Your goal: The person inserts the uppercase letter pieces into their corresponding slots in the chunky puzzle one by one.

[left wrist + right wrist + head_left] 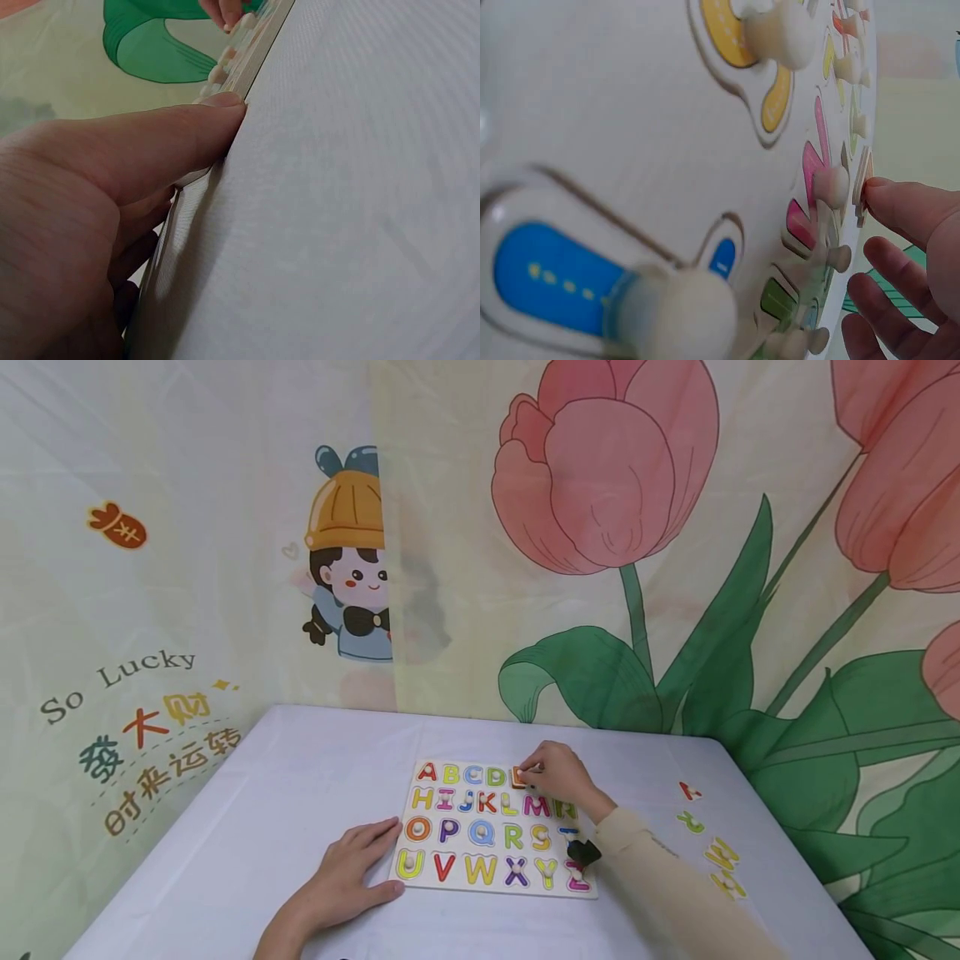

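A white alphabet puzzle board (450,881) with colourful letters, many bearing round knobs, lies on the table. At the top row, just right of the green D, my right hand (558,770) pinches an orange-edged letter piece (518,777) between thumb and fingers. The right wrist view shows this thin wooden piece (862,184) edge-on at the board's far side, its letter mostly hidden. My left hand (348,868) rests at the board's left edge, fingers extended. Its thumb (187,131) touches the board's side in the left wrist view.
To the right of the board lie several loose letter pieces: a red one (690,791), a green one (691,822), a yellow W-like one (722,853) and another yellow one (727,885). Behind the white-covered table (300,793) hangs a curtain (442,527) printed with tulips.
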Demonstrator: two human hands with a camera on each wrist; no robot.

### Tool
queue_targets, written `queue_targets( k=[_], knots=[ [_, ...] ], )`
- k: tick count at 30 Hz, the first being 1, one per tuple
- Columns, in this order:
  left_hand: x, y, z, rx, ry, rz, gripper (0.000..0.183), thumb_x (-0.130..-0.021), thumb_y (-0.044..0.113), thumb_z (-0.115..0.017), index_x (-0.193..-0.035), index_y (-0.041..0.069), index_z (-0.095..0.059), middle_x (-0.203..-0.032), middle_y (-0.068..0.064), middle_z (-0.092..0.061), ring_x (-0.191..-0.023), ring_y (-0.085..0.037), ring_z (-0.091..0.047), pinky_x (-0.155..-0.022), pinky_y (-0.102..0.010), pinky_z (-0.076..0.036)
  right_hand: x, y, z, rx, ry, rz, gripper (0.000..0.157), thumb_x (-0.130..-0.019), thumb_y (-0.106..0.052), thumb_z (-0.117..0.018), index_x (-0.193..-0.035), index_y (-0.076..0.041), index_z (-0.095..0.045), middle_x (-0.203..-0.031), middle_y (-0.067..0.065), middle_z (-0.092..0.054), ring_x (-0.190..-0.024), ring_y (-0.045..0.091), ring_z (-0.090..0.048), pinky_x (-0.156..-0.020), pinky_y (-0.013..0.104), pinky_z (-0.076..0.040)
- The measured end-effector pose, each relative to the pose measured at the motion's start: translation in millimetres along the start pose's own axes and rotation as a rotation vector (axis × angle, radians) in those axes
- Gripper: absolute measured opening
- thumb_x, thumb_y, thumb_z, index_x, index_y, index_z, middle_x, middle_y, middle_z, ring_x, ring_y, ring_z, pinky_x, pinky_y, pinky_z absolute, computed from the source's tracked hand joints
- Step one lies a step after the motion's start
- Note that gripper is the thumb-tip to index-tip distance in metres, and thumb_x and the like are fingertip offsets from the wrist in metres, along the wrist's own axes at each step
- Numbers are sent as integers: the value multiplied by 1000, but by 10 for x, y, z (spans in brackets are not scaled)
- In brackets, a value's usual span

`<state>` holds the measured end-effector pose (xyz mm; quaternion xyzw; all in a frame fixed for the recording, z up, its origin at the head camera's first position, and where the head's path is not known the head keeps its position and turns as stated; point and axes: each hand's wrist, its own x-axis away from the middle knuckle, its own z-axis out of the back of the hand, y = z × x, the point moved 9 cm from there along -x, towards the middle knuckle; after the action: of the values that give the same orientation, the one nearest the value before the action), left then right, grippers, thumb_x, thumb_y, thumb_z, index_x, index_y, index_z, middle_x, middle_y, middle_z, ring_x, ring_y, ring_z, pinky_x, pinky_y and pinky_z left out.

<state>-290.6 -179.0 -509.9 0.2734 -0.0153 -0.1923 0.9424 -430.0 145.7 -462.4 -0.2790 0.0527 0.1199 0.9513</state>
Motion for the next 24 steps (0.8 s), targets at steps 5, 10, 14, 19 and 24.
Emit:
queue_targets(
  k=[5, 10, 14, 19, 24],
  knots=[
    [0, 1, -1, 2, 2, -8, 91, -89, 59, -79, -162, 16, -47, -166, 0, -43, -151, -30, -37, -116, -62, -33, -23, 14, -82, -2, -12, -28, 12, -92, -23, -86, -101, -15, -86, -95, -5, -64, -84, 13, -56, -70, 26, -51],
    [7, 23, 17, 0, 7, -17, 91, -89, 58, -79, -162, 15, -47, -166, -1, -43, -150, -30, -38, -115, -62, -34, -23, -12, -88, 8, -13, -30, 12, -92, -23, -87, -100, -14, -86, -93, -5, -64, -83, 13, -56, -70, 27, -50],
    [11, 39, 28, -1, 9, -24, 90, -89, 57, -78, -162, 14, -47, -166, -1, -43, -150, -30, -38, -115, -62, -34, -15, -25, -88, 29, -22, -34, 13, -92, -23, -87, -101, -14, -86, -92, -5, -64, -82, 13, -55, -69, 27, -49],
    [10, 39, 30, -2, 6, -20, 90, -89, 58, -79, -162, 15, -47, -166, -2, -43, -150, -30, -38, -115, -62, -35, -3, -49, -80, 33, -24, -26, 14, -92, -22, -86, -102, -12, -86, -93, -2, -65, -82, 13, -55, -68, 27, -49],
    [17, 45, 40, 1, 10, -22, 90, -89, 57, -79, -161, 14, -48, -166, -2, -44, -150, -30, -39, -115, -62, -35, -3, -43, -101, 22, -32, -28, 13, -94, -21, -84, -103, -12, -86, -94, -2, -65, -83, 13, -56, -72, 27, -51]
  ],
)
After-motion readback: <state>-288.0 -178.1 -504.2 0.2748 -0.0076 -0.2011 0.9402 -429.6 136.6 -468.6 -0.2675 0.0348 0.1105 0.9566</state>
